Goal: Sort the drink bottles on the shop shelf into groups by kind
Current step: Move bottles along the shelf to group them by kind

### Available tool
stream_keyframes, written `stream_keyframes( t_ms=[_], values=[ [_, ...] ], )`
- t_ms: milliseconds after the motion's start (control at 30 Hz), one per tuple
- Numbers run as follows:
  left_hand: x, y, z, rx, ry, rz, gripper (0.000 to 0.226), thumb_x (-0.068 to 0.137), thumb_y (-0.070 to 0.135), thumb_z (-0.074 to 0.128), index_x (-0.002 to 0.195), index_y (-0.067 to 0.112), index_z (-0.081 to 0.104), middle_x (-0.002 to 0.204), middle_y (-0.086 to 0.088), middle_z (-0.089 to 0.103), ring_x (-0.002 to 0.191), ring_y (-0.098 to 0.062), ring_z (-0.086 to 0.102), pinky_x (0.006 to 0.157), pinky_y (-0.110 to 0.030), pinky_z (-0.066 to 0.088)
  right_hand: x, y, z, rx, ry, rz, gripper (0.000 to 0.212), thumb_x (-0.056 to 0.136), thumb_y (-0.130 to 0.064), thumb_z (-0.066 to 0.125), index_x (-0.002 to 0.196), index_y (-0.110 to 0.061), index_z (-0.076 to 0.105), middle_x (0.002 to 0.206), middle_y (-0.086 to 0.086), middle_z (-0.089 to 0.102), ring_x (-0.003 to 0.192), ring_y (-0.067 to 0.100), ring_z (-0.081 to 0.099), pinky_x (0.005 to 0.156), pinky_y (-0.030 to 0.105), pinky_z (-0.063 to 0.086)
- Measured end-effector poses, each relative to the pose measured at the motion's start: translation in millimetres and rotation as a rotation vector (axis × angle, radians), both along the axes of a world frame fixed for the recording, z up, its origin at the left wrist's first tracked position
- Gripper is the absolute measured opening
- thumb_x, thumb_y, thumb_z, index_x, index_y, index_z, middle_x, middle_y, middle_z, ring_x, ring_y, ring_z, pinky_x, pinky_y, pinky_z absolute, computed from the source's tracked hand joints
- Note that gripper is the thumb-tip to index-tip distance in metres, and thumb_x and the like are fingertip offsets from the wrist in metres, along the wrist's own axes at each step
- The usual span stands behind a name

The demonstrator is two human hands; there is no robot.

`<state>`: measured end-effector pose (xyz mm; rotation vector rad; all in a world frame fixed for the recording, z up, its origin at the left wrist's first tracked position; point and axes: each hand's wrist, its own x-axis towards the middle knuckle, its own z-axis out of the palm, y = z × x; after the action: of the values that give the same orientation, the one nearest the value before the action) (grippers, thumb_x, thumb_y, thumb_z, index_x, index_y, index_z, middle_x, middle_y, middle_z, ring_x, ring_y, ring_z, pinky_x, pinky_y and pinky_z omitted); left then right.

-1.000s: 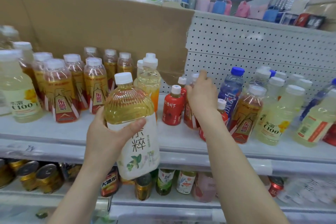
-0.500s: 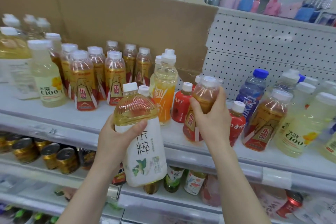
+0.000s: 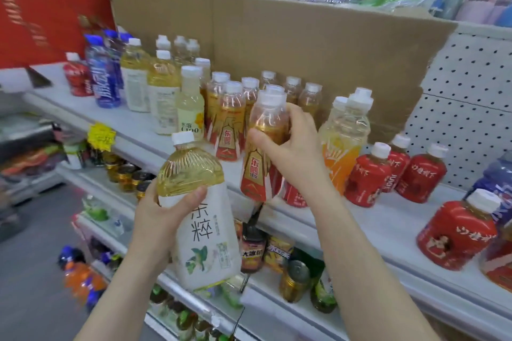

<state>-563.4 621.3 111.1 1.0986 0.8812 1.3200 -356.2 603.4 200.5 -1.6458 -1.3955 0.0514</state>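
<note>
My left hand (image 3: 156, 225) grips a large tea bottle (image 3: 199, 213) with a white label and pale yellow liquid, held in front of the shelf edge. My right hand (image 3: 291, 155) grips a small amber bottle with a red and gold label (image 3: 261, 147) by its upper body, above the white shelf (image 3: 374, 219). Right behind it stands a group of several like amber bottles (image 3: 230, 119). Red squat bottles (image 3: 368, 177) stand to the right, two orange-labelled bottles (image 3: 343, 135) between them and my right hand.
Further left on the shelf stand white-labelled tea bottles (image 3: 163, 91), a pale C100 bottle (image 3: 191, 108), blue bottles (image 3: 104, 77) and a red one (image 3: 77, 77). Brown cardboard (image 3: 291, 36) backs the shelf. Cans and bottles (image 3: 296, 279) fill the lower shelves. The aisle floor lies at lower left.
My right hand took the amber bottle from among the red bottles and carried it left to the amber group. The view swung left. My left hand still holds the tea bottle.
</note>
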Motion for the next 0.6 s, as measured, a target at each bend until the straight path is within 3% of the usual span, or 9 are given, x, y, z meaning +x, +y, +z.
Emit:
stream_keyframes(
  t_ms=[133, 267, 433, 533, 600],
  values=[
    [-18, 7, 0, 0.008, -0.012, 0.032, 0.08, 0.041, 0.047, 0.084, 0.114, 0.02, 0.065, 0.097, -0.007, 0.077, 0.083, -0.026, 0.075, 0.064, -0.036, 0.059, -12, 49, -10, -0.07, 0.026, -0.036, 0.078, 0.087, -0.044, 0.072, 0.152, -0.02, 0.036, 0.143, 0.003, 0.047, 0.128, 0.02, 0.05, 0.105, 0.038, 0.045],
    [-18, 14, 1, 0.022, 0.0, 0.032, 0.082, 0.04, 0.048, 0.084, 0.114, 0.02, 0.065, 0.096, -0.006, 0.077, 0.083, -0.025, 0.075, 0.063, -0.035, 0.058, -8, 78, -18, -0.053, 0.073, -0.099, 0.065, 0.088, -0.038, 0.072, 0.142, -0.013, 0.044, 0.133, 0.005, 0.059, 0.123, 0.026, 0.056, 0.101, 0.048, 0.049],
    [-5, 24, 1, 0.006, -0.007, -0.022, 0.072, 0.042, 0.046, 0.085, 0.108, 0.024, 0.067, 0.099, -0.006, 0.077, 0.088, -0.028, 0.075, 0.075, -0.045, 0.059, -7, 91, -17, -0.072, 0.089, -0.13, 0.072, 0.094, -0.027, 0.069, 0.153, -0.012, 0.029, 0.146, 0.008, 0.051, 0.133, 0.028, 0.05, 0.106, 0.046, 0.046],
    [7, 26, 0, 0.007, 0.006, -0.058, 0.07, 0.042, 0.048, 0.086, 0.106, 0.025, 0.068, 0.1, -0.007, 0.077, 0.092, -0.031, 0.074, 0.082, -0.051, 0.058, -7, 81, -12, -0.142, -0.029, -0.135, 0.081, 0.097, -0.017, 0.064, 0.159, -0.013, 0.013, 0.152, 0.012, 0.043, 0.135, 0.032, 0.048, 0.107, 0.045, 0.045],
    [17, 25, -1, 0.011, 0.02, -0.089, 0.07, 0.041, 0.048, 0.086, 0.105, 0.024, 0.068, 0.098, -0.006, 0.077, 0.091, -0.03, 0.074, 0.081, -0.049, 0.058, -7, 55, -7, -0.095, -0.125, -0.141, 0.08, 0.098, -0.012, 0.061, 0.161, -0.015, 0.011, 0.159, 0.009, 0.034, 0.139, 0.028, 0.043, 0.11, 0.036, 0.038]
  ],
)
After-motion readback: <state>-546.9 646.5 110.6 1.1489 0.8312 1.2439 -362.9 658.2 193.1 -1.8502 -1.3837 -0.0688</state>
